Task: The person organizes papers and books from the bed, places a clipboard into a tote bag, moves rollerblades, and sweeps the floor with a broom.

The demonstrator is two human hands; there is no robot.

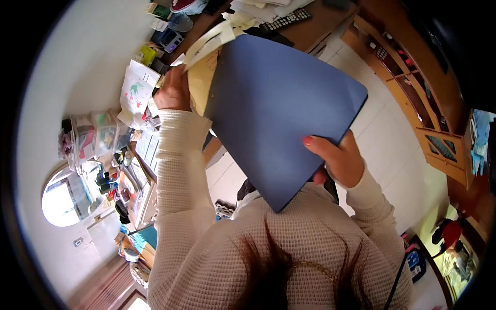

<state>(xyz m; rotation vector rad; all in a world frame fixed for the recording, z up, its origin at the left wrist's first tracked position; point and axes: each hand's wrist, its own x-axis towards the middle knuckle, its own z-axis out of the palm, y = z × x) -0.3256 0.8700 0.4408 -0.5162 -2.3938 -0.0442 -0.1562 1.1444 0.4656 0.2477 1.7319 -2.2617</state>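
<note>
A dark blue folder (pixel 284 108) is held up at a slant in front of my chest. My right hand (pixel 338 157) is closed on its lower right edge, with the thumb on top and the other fingers mostly underneath. Beside the folder's left edge is a tan paper envelope (pixel 198 93), partly covered by the folder. A curved cream strip (pixel 209 44) sticks up at its top. My left hand (pixel 174 92) is closed at the envelope's left side, its fingertips largely hidden.
A brown desk (pixel 328 20) at the top carries papers and a black remote control (pixel 285 20). At left stand a sheet with coloured drawings (pixel 138 88), clear plastic boxes (pixel 95 134) and a round mirror (pixel 64 199). A wooden cabinet (pixel 413 77) stands at right, above white floor tiles.
</note>
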